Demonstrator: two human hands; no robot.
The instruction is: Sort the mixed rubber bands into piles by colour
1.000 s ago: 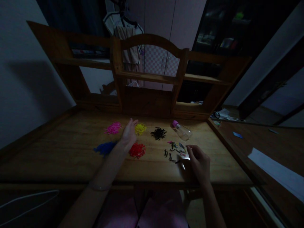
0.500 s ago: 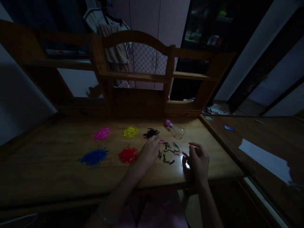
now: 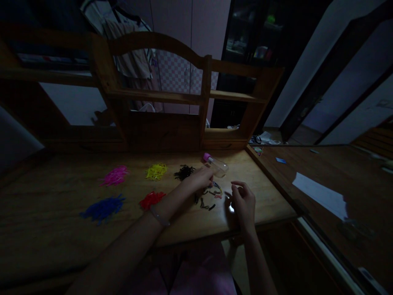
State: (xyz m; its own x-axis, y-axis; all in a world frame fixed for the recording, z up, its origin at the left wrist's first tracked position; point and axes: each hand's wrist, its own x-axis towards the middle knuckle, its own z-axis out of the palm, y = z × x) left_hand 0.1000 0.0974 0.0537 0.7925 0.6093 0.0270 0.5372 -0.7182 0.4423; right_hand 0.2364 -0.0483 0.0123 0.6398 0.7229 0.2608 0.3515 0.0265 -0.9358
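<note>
On a wooden desk (image 3: 61,229) lie sorted heaps of small clips: pink (image 3: 115,175), yellow (image 3: 156,171), black (image 3: 184,172), blue (image 3: 101,207) and red (image 3: 151,199). A loose mixed scatter of clips (image 3: 210,200) lies right of the red heap. My left hand (image 3: 201,179) reaches over that scatter, fingers curled down onto it; what they pinch is too dark to make out. My right hand (image 3: 242,200) hovers just right of the scatter, fingers loosely bent and apart, holding nothing I can see. A clear bottle with a pink cap (image 3: 215,164) lies on its side behind the hands.
A wooden shelf unit (image 3: 172,102) rises along the desk's back edge. A second wooden surface on the right carries a white sheet of paper (image 3: 321,196) and small bits. Clothes hang in the dark room behind. The scene is dim.
My left hand moved from the yellow and red heaps rightward to the mixed scatter near the bottle. My right hand stayed beside the scatter. The camera view swung to the right.
</note>
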